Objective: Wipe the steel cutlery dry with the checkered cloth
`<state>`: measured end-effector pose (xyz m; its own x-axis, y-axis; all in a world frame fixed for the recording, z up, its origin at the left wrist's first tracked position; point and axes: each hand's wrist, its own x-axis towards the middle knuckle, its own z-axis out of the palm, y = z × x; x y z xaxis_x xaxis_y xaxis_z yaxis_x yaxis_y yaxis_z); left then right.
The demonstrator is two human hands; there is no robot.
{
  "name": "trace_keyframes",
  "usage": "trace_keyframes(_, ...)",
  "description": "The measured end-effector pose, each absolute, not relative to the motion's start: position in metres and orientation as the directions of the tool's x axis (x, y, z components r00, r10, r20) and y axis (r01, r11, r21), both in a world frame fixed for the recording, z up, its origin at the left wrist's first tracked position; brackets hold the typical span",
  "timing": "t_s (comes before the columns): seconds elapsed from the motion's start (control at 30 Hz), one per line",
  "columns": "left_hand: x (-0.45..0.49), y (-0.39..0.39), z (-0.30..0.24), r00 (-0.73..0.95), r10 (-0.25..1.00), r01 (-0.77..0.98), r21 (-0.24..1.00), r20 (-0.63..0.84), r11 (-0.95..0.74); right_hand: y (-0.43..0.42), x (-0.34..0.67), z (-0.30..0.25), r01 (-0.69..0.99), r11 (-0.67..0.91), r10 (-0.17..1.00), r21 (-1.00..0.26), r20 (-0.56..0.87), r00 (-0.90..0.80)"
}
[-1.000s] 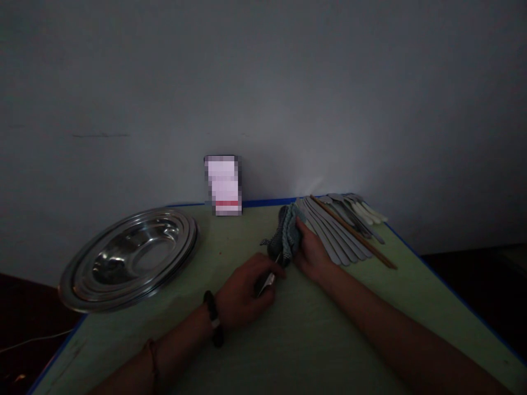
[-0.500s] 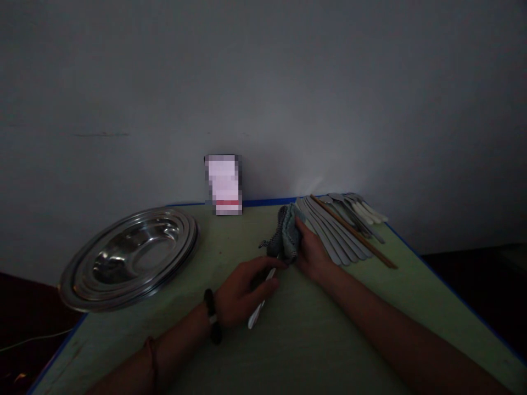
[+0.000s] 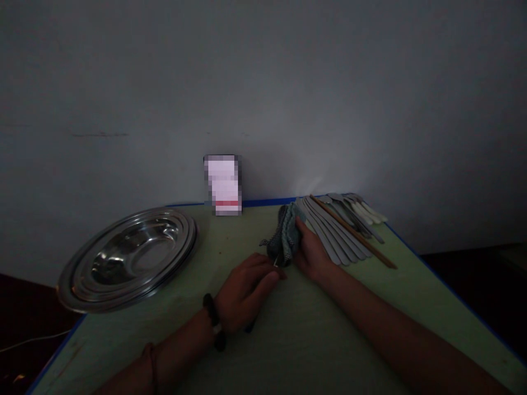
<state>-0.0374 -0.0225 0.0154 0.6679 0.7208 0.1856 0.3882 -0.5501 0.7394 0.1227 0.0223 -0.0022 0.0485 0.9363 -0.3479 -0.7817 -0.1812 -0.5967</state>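
The scene is dim. My left hand point(image 3: 242, 293) rests on the green table point(image 3: 313, 340), fingers closed round a thin metal utensil whose tip runs into a bunched grey-blue cloth point(image 3: 285, 233); its handle end shows under my palm. My right hand point(image 3: 313, 253) grips the cloth from the right side and presses it around the utensil's end. A dark bead bracelet sits on my left wrist.
A stack of shiny steel plates point(image 3: 127, 255) hangs over the table's left edge. A fanned row of metal utensils point(image 3: 335, 230) with a wooden stick point(image 3: 354, 233) lies at the back right. A small blurred card point(image 3: 223, 184) stands against the wall.
My left hand has turned over the utensil, so the handle that stuck out toward me half a second ago is now mostly hidden under my palm. My right hand and the cloth stay put.
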Motion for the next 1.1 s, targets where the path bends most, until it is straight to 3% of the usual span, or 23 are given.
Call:
trace_keyframes(0.43, -0.04, -0.023, 0.013, 0.605, 0.795, 0.422, 0.828, 0.048, -0.371, 0.021, 0.122, 0.0, -0.758, -0.181, 0.932, -0.627, -0.355, 0.072)
trace_keyframes(0.7, -0.041, -0.022, 0.009, 0.641, 0.747, 0.355, 0.795, 0.176, -0.492, 0.021, 0.122, 0.002, -0.79, -0.174, 0.927, -0.588, -0.368, 0.07)
trace_keyframes(0.8, -0.04, -0.021, 0.011, 0.637, 0.755, 0.393, 0.777, 0.155, -0.491, 0.021, 0.122, -0.001, -0.785, -0.168, 0.93, -0.597, -0.359, 0.074)
trace_keyframes(1.1, -0.037, -0.02, 0.013, 0.624, 0.775, 0.433, 0.783, 0.098, -0.447, 0.02, 0.125, -0.015, -0.706, -0.094, 0.978, -0.702, -0.198, 0.067)
